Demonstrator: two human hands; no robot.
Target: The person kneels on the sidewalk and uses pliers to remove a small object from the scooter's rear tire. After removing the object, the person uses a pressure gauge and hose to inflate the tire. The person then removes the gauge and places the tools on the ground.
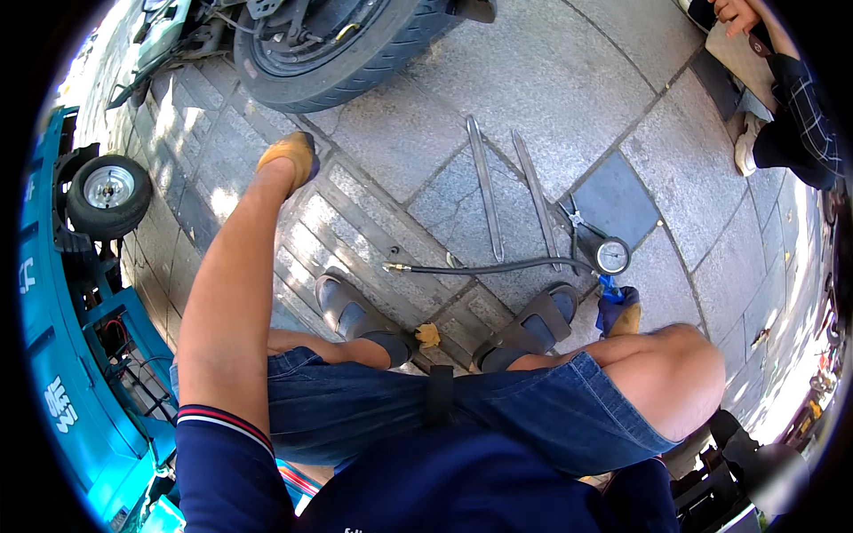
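Our right hand [621,311] grips the blue handle [608,286]; the gauge [612,257] sits just ahead of it, its hose [506,266] stretching leftward. We should hold steady, gauge readable, hose unkinked. Our left hand [291,160] is near the tyre [355,84]; whether it's closed, we cannot tell.

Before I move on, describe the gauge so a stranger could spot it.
From the right knee, look up and left to the gloved right hand on a blue handle. Just above sits the gauge. Unlike the slim bars and black hose, it has a round white dial.
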